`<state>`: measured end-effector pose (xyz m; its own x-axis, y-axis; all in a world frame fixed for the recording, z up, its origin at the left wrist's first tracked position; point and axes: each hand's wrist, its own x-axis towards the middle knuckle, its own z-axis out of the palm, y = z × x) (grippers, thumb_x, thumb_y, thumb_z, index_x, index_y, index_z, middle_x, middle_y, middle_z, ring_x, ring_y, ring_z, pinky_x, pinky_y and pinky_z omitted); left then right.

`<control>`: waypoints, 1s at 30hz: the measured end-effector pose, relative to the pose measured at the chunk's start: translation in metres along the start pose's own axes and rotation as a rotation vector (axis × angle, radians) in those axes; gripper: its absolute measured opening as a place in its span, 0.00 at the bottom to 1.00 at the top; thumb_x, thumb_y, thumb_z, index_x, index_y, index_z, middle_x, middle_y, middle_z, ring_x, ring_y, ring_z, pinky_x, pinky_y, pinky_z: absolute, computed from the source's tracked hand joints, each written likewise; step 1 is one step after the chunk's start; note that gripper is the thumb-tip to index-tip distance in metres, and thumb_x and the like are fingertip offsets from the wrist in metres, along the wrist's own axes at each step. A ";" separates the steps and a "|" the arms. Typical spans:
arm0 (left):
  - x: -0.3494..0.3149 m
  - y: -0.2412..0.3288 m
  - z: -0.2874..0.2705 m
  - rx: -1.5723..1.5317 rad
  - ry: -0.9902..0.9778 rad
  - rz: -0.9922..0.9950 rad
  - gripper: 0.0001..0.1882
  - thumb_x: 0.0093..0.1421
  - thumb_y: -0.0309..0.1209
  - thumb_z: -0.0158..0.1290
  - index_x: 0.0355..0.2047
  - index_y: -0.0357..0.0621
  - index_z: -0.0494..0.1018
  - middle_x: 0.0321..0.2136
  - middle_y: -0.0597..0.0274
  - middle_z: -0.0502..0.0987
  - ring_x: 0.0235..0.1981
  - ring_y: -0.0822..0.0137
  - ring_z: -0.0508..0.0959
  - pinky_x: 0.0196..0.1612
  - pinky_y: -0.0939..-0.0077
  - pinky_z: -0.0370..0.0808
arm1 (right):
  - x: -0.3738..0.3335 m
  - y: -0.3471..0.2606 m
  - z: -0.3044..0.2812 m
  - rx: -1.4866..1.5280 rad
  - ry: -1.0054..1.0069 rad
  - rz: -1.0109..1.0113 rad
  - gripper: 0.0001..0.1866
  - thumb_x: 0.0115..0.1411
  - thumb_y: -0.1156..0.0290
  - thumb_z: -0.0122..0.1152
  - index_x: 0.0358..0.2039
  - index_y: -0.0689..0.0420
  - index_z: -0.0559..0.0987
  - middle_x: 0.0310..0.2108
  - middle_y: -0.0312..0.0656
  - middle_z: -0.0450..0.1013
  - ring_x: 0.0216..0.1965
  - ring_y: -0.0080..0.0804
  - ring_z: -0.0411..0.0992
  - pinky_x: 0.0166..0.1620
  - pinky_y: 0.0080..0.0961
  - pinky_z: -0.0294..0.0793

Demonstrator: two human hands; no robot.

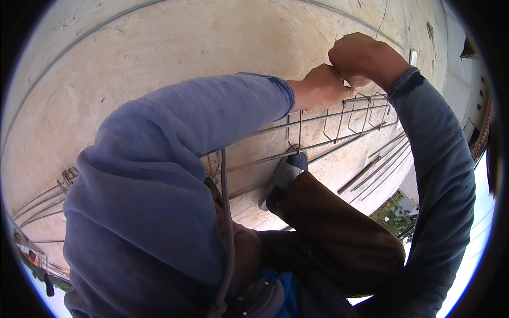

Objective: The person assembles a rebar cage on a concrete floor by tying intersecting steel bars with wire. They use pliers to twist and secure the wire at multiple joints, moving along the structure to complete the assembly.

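A long cage of thin steel reinforcing bars (340,125), with squared wire stirrups along it, runs slantwise over the concrete below my hands. My left hand (324,87) is closed at its upper bar, fingertips pinched beside a stirrup corner. Just above and touching it, my right hand (366,57) is bent over at the wrist with its fingers curled in. What lies inside either grip is hidden by the fingers. Long blue-grey sleeves cover both arms, and the left sleeve hides part of the cage.
My shoe (286,177) rests on the pale concrete floor (238,37), against the cage's lower bar. Several loose steel bars (376,167) lie to the right beyond it. At far left, more bars with bunched stirrups (68,179) show. Green plants (395,214) stand past the floor's edge.
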<state>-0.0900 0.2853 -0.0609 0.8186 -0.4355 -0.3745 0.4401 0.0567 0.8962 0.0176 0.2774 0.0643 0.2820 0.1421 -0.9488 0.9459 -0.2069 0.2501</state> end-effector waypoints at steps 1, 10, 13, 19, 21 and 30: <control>0.002 0.002 -0.003 -0.021 -0.060 -0.045 0.32 0.64 0.55 0.70 0.50 0.35 0.80 0.35 0.53 0.81 0.37 0.60 0.82 0.45 0.64 0.78 | 0.000 0.003 0.007 -0.008 0.131 -0.052 0.13 0.50 0.74 0.76 0.38 0.54 0.88 0.32 0.45 0.84 0.41 0.46 0.85 0.52 0.38 0.82; 0.014 0.006 -0.030 -0.450 -0.696 -0.172 0.27 0.66 0.48 0.71 0.17 0.52 0.72 0.17 0.70 0.70 0.22 0.75 0.67 0.31 0.74 0.65 | -0.017 0.029 0.093 -0.194 0.870 -0.252 0.12 0.62 0.61 0.66 0.47 0.43 0.82 0.39 0.30 0.75 0.49 0.31 0.75 0.55 0.35 0.71; 0.009 0.006 -0.037 -0.419 -0.428 -0.189 0.25 0.64 0.50 0.72 0.20 0.50 0.74 0.20 0.67 0.76 0.24 0.74 0.73 0.32 0.74 0.67 | 0.017 0.039 0.079 -0.174 0.825 -0.357 0.12 0.62 0.62 0.67 0.46 0.43 0.83 0.39 0.31 0.76 0.49 0.31 0.75 0.56 0.33 0.71; 0.003 -0.007 -0.037 -0.087 0.030 -0.255 0.30 0.57 0.51 0.76 0.37 0.35 0.78 0.28 0.58 0.81 0.31 0.67 0.81 0.34 0.67 0.75 | 0.066 0.039 0.078 -0.084 0.755 -0.428 0.14 0.59 0.71 0.68 0.46 0.46 0.85 0.40 0.31 0.78 0.51 0.34 0.76 0.62 0.34 0.74; 0.000 -0.001 -0.036 -0.051 0.050 -0.315 0.30 0.58 0.49 0.75 0.42 0.32 0.77 0.31 0.55 0.82 0.33 0.66 0.82 0.35 0.65 0.76 | 0.072 0.038 0.072 -0.099 0.746 -0.448 0.14 0.58 0.73 0.69 0.46 0.46 0.86 0.39 0.32 0.79 0.51 0.35 0.76 0.63 0.34 0.75; -0.002 0.002 -0.009 -0.110 0.233 -0.319 0.15 0.63 0.34 0.65 0.44 0.42 0.74 0.28 0.61 0.76 0.28 0.66 0.77 0.35 0.63 0.74 | 0.039 0.042 0.047 -0.085 0.599 -0.238 0.17 0.56 0.70 0.76 0.47 0.52 0.85 0.40 0.34 0.78 0.54 0.38 0.75 0.64 0.36 0.74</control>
<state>-0.0869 0.2945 -0.0604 0.6905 -0.2325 -0.6850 0.7121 0.0524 0.7001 0.0605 0.2291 0.0285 0.0811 0.6946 -0.7148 0.9960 -0.0294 0.0845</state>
